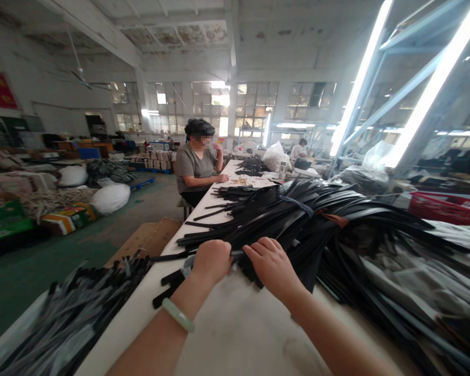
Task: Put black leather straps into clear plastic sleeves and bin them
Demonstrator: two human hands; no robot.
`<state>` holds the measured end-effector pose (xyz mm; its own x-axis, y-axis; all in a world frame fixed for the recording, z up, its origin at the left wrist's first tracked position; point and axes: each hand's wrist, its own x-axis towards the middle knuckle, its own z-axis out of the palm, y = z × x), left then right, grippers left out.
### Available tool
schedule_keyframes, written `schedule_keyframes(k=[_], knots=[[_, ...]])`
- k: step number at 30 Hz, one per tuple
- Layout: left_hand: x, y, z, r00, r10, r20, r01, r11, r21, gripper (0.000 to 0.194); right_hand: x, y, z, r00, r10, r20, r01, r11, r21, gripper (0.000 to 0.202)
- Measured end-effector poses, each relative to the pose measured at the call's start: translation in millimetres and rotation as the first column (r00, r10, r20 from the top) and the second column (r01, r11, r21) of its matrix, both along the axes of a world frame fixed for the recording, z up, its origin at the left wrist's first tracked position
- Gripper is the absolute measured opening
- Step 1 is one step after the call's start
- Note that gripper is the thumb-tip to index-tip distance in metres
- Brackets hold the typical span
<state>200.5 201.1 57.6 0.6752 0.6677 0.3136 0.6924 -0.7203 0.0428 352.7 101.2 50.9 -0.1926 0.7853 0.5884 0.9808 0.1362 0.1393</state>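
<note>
Over the white table [227,324], my left hand [213,259] is closed around a thin dark strip, its wrist wearing a pale green bangle [178,315]. Just to the right, my right hand [272,263] pinches the same strip, a short length of which shows between the two hands. A large heap of black strips [274,209], tied with a blue-grey band, lies directly beyond both hands and spreads to the right. Several strip ends [168,284] stick out left of my left hand.
More grey and black strips [82,308] are piled at the lower left. A seated person [198,162] is at the table's far left side. White cloth [415,277] lies at the right, near a red crate [446,208]. Lit tubes rise at the upper right.
</note>
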Motion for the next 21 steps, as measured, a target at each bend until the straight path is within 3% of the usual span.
schedule_keyframes(k=[3,6,9,11,15,17,21], knots=[[5,-12,0.5,0.999,-0.051,0.005,0.052,0.998,-0.045,0.038,-8,-1,1.4,1.0,0.023,-0.01,-0.023,1.0,-0.004,0.016],[3,-14,6.1,0.991,-0.12,0.064,0.127,0.984,-0.128,0.03,-8,-1,1.9,1.0,0.008,0.004,-0.008,1.0,-0.017,0.016],[-8,-3,14.5,0.972,-0.179,0.153,0.209,0.956,-0.208,0.057,-1,0,0.8,1.0,-0.024,0.012,0.025,0.999,-0.043,0.024],[-17,6,17.6,0.983,-0.153,0.106,0.177,0.943,-0.283,0.06,5,0,-0.9,0.999,-0.046,0.004,0.047,0.997,-0.069,0.031],[-23,15,14.9,0.995,-0.034,-0.097,-0.01,0.907,-0.42,0.039,13,0,-4.5,0.996,-0.091,-0.016,0.088,0.988,-0.125,0.046],[-18,10,13.3,0.994,0.014,-0.113,-0.057,0.918,-0.393,0.037,12,-1,-5.4,0.995,-0.093,-0.034,0.087,0.986,-0.143,0.048],[-6,-11,18.1,0.994,0.033,-0.101,-0.045,0.991,-0.125,0.031,-4,-4,-6.3,0.996,-0.042,-0.08,0.03,0.989,-0.142,0.045]])
